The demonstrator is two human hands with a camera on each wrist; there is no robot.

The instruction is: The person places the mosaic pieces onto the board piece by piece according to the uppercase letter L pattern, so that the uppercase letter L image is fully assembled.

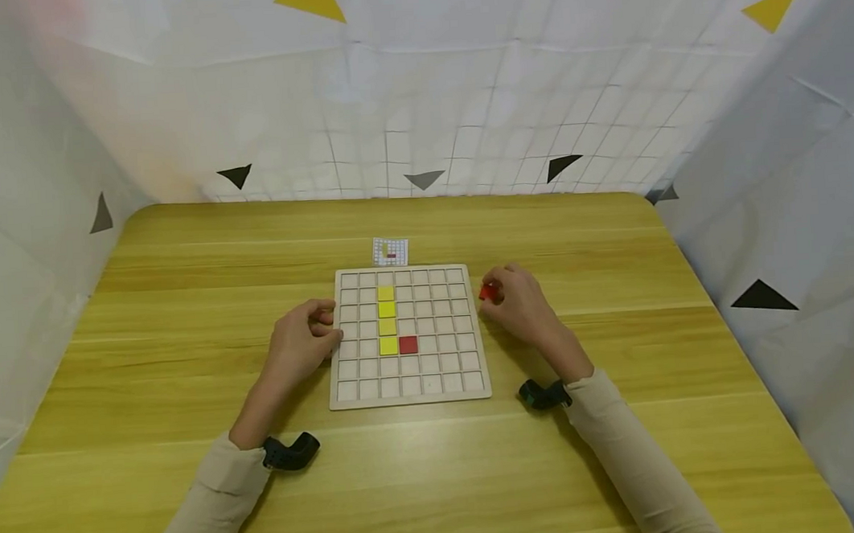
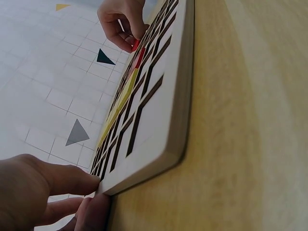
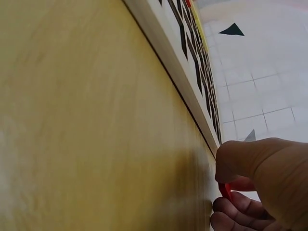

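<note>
A square wooden grid board (image 1: 411,404) lies flat on the table. Four-sided yellow tiles (image 1: 387,310) fill part of one column, and a red tile (image 1: 408,345) sits right of the lowest one. At the board's left edge, my left hand (image 1: 302,343) holds the rim with thumb and curled fingers; the left wrist view shows the fingertips (image 2: 92,184) at its border. Just off the right edge, my right hand (image 1: 521,303) pinches another red tile (image 1: 488,293) between thumb and fingers. In the right wrist view this tile (image 3: 224,190) is mostly covered by the hand.
A small printed card (image 1: 391,251) with a coloured grid pattern lies behind the board. The wooden table (image 1: 423,476) extends around it. White sheets (image 1: 417,82) with triangles hang behind and at both sides. Each wrist wears a black device (image 1: 292,452).
</note>
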